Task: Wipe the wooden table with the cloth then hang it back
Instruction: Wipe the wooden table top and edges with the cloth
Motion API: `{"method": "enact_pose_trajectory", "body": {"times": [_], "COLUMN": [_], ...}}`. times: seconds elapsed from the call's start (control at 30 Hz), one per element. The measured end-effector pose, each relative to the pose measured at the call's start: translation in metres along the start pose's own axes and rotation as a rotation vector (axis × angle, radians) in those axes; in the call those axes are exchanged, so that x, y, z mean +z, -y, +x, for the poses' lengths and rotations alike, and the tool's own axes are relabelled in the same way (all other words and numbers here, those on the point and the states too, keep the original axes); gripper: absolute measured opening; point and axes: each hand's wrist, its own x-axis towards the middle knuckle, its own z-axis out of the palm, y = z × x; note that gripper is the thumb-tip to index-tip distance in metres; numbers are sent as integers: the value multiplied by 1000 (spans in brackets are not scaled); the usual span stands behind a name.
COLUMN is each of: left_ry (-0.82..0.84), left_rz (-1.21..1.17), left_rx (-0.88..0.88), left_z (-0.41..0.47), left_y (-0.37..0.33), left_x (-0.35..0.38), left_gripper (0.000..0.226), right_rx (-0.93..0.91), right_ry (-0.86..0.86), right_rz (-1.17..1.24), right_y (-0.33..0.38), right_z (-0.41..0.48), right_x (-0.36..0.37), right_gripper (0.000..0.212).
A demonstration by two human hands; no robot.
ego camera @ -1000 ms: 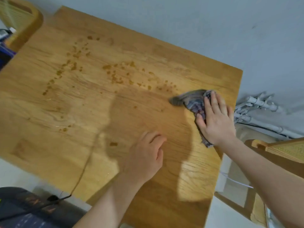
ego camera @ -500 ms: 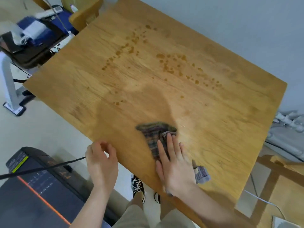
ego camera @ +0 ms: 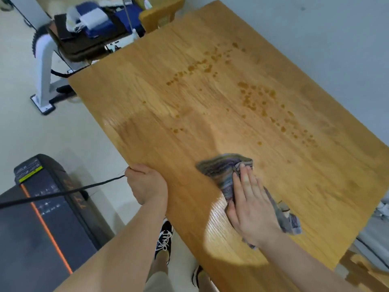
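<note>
Wood counter: brown drops scattered over far half; wet sheen nr front.
Cloth: striped grey-purple, bunched, laid on counter, pressed under R hand.
R hand: flat on cloth, fingers straight, together.
L hand: fingers curled, clamped on counter edge.

Under my flat right hand lies a soft woven cloth, matt and crumpled, striped grey and purple. The table is honey-coloured wood with clear grain, smooth with a light gloss, shinier beside the cloth and speckled with darker brown drops farther off. My left hand grips its smooth wooden edge.
</note>
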Motion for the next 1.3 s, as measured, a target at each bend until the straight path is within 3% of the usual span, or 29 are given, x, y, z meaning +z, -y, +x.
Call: {"method": "enact_pose_trajectory", "body": {"times": [0.13,0.23,0.3,0.4,0.5,0.63,0.77,0.87,0.93,1.0,1.1,1.2,1.3], "left_ry": [-44,-39,-35,-64,-62,-73,-65,-53,-61,-61,-58,-44,-27], "left_rz": [80,102,99,127,155,177,166,146,143,141,125,103,75], "left_rx": [26,25,31,32,27,16,37,38,41,45,46,30,30], "left_z": [4,5,6,9,7,3,1,2,4,5,4,3,4], "left_y": [2,5,4,7,6,0,-1,0,3,4,3,1,5], "left_x": [4,7,10,10,7,7,7,9,8,6,6,9,10], "left_gripper": [50,49,48,45,42,38,31,36,39,39,38,39,40], "right_rx": [-349,-568,-509,-197,-88,-400,-610,-483,-282,-215,-398,-557,-481], "right_ry": [24,78,37,-49,-128,-92,-82,-136,-148,-171,-162,-124,-98], "right_rz": [55,40,56,69,53,55,137,148,119,130,113,143,120], "right_y": [40,23,1,-15,10,64,40,34,57,88,101,68,44], "right_z": [-4,16,63,147,154,84,69,112,148,165,141,102,113], "right_x": [4,-1,-6,-21,-18,2,3,-4,-11,-13,-8,-3,-8], "right_gripper": [63,61,58,64,61,56,47,49,55,57,56,51,51]}}
